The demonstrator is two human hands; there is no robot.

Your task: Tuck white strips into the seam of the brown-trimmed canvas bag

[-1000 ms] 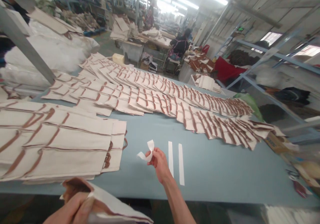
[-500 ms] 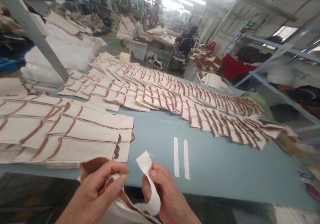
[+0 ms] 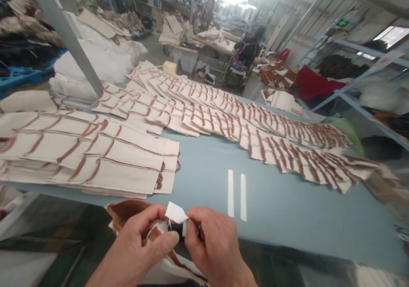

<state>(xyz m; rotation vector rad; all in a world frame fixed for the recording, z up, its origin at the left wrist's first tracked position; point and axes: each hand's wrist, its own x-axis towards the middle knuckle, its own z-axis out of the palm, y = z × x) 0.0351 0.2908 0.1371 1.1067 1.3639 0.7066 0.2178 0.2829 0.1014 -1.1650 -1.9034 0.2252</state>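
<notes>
Low in front of me, by the near edge of the blue-green desk, I have the cream cloth piece with a brown inner side. My left hand pinches its rim, layers bunched between thumb and fingers. My right hand grips the short, soft white strip, one end jutting into the gap between my hands (whether that end touches the cloth, I cannot tell). To do this well, I judge that the left pinch should be firm enough to stop the layers sliding, and the right should hold the strip near its end, since so limp a band likely folds or twists when pinched far back. A thin pale thread hangs by the strip, best cleared from between my fingertips. Two straight, flat white strips lie side by side on the desk, right of the pile of brown-banded cream cloth pieces
</notes>
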